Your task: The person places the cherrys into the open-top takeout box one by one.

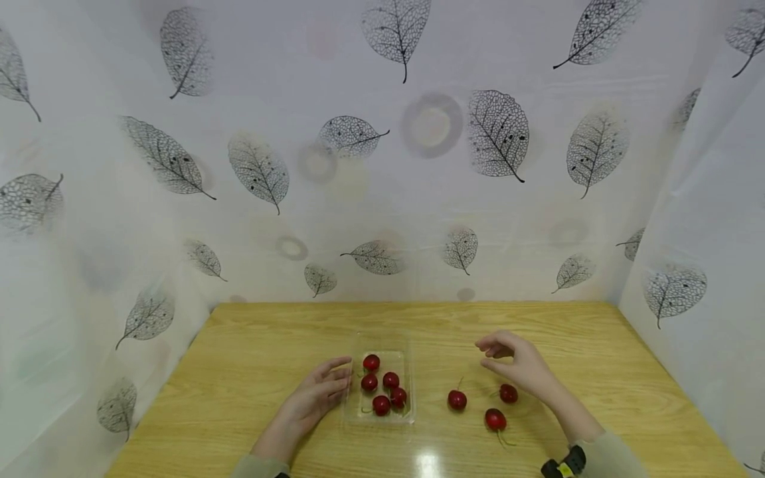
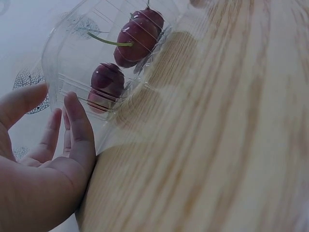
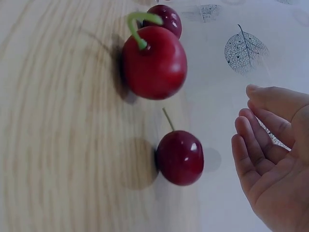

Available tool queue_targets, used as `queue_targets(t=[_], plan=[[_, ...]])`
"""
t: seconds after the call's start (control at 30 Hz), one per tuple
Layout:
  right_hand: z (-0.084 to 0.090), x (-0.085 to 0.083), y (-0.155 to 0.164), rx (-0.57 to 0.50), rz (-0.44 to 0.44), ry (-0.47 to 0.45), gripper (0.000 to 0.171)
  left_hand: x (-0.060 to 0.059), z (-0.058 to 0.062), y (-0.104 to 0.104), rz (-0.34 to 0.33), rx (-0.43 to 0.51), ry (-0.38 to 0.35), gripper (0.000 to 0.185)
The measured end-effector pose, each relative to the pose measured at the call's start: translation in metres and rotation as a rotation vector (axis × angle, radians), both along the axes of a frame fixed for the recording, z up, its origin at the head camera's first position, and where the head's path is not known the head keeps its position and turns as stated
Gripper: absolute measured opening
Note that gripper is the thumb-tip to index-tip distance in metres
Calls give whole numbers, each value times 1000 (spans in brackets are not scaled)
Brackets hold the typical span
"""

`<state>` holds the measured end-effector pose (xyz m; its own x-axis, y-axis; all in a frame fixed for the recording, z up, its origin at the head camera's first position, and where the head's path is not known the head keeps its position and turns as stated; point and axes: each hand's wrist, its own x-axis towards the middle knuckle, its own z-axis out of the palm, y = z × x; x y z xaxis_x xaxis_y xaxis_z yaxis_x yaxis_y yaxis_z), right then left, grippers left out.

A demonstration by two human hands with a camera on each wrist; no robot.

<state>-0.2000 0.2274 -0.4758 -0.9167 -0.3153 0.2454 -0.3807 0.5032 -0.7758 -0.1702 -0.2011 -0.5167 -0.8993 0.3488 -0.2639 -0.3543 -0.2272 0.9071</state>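
Note:
A clear plastic box (image 1: 412, 398) stands on the table with several dark red cherries (image 1: 391, 380) inside. My left hand (image 1: 317, 397) is at the box's left side, fingers loosely extended; in the left wrist view its fingertips (image 2: 71, 99) are against or very close to the clear wall. To the right of the box lie 3 loose cherries: one with an upright stem (image 1: 457, 399), one nearer the front (image 1: 495, 419), and one under the right hand (image 1: 509, 393). Above these hovers my right hand (image 1: 522, 365), its fingers loosely bent and nothing between them.
The wooden table (image 1: 269, 338) reaches back to a pale curtain (image 1: 418, 199) printed with leaf skeletons, which also hangs along both sides. On the right wrist sits a black band (image 1: 564, 463).

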Motion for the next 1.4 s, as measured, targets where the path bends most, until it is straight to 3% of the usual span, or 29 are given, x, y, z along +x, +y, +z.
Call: queue_targets(t=[0.3,1.03,1.4], plan=[[-9,6,13,-10,-11,10,25,0,1,-1,-3,4,-1,62],[-26,15,37,28,-60,-77,27,-1,-1,-2,-9,12,1,59],[-30,24,41,42,-25,-206,33,0,-2,-2,-15,24,15,55]])
